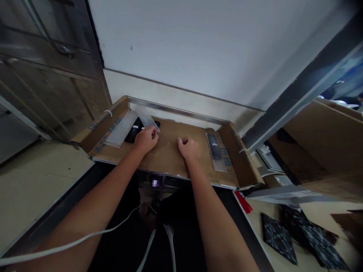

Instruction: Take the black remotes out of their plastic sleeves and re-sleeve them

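Head view, the only one. A cardboard tray (pixel 169 154) with folded-up side walls sits in front of the person, against a pale wall panel (pixel 184 49); both hands are over it.

Left hand (pixel 146 139): fingers curled in, at the near end of a loose clear bag (pixel 145 116). Can't tell if it pinches the plastic or just rests against it; the fingertips are mostly hidden.

Right hand (pixel 190 148): fingers loosely bent, thumb standing off, nothing visible in the grasp. It is over bare cardboard, between the left hand and the bagged item, apart from both.

Left part of the tray: a dark item (pixel 132 132) with a small white label, just beside the left hand, no bag visible around it. More black shows under and past the loose bag; exact count of pieces unclear. Flat clear bags (pixel 120 128) lie along the left wall, contents not evident.

Right part of the tray: a bagged item (pixel 214 146), dark, with a pale label, lying in clear plastic next to the right wall; the lower end of its bag runs on past it.

Progress, judging from the layout: one piece looks bagged and set aside on the right; the dark piece or pieces on the left look not yet bagged. Whether the bag on the right is sealed can't be told.

Around: white cable (pixel 99 232) across the left forearm, dark patterned panels (pixel 279 236) on the floor at right.
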### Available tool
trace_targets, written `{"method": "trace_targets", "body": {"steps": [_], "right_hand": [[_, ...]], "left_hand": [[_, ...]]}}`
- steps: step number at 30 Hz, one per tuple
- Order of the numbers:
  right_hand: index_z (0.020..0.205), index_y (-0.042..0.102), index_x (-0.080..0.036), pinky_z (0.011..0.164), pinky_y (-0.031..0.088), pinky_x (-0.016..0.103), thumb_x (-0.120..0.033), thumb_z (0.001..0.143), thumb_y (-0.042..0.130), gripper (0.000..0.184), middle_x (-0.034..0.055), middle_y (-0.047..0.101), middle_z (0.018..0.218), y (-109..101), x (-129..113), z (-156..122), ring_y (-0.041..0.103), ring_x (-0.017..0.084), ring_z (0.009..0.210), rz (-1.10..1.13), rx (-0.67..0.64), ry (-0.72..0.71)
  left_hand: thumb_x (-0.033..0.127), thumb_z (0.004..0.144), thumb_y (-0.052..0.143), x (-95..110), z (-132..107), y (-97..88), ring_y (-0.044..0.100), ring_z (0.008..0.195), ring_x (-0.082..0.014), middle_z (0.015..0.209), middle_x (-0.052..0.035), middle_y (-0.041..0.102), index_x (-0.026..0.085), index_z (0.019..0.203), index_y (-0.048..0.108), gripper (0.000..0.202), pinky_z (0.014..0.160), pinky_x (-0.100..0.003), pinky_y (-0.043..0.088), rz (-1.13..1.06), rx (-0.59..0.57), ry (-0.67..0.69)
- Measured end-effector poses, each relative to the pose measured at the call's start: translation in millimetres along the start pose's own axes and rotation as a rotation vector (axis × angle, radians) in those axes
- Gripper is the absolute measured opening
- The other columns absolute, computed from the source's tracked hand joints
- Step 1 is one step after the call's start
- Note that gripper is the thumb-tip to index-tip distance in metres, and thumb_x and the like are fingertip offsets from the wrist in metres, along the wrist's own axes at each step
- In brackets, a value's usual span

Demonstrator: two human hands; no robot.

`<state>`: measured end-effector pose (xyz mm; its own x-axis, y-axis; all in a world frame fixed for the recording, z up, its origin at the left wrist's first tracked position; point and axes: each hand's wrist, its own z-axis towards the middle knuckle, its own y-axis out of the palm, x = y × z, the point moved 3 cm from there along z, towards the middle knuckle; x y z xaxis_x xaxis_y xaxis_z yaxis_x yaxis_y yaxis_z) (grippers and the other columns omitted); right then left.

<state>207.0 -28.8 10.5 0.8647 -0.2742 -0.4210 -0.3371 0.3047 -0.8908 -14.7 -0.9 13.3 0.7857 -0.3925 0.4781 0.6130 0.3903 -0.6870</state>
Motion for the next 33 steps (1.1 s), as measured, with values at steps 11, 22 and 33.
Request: {"method": "trace_targets", "body": {"steps": [11,22,33], "right_hand": [[0.107,0.065,-0.011,0.093,0.041,0.048,-0.054,0.085,0.057,0.049,0.0198,0.068,0.105,26,-91,-24,0.063,0.031,0.105,-0.045,-0.092,-0.133],[0.092,0.064,-0.02,0.07,0.045,0.025,-0.032,0.093,0.045,0.022,0.0029,0.067,0.079,28,-58,-196,0.062,0.015,0.073,0.481,-0.215,-0.674],[0.155,0.027,-0.025,0.086,0.049,0.039,-0.036,0.098,0.04,0.06,0.0147,0.071,0.113,151,58,-207,0.068,0.028,0.103,-0.057,-0.692,-0.15]], "left_hand": [[0.017,0.077,0.056,-5,4,-0.9,0.059,0.074,-0.0188,0.08,-0.0037,0.064,0.02,0.084,0.061,0.009,0.068,-0.029,0.044,-0.058,0.027,-0.047],[0.017,0.079,0.055,-8,5,0.1,0.058,0.073,-0.018,0.078,-0.0036,0.065,0.02,0.083,0.062,0.008,0.069,-0.03,0.044,-0.125,0.05,-0.057],[0.017,0.078,0.055,-7,3,-1.7,0.057,0.069,-0.0168,0.074,-0.0024,0.063,0.02,0.08,0.06,0.006,0.067,-0.028,0.043,-0.151,0.049,-0.049]]}}
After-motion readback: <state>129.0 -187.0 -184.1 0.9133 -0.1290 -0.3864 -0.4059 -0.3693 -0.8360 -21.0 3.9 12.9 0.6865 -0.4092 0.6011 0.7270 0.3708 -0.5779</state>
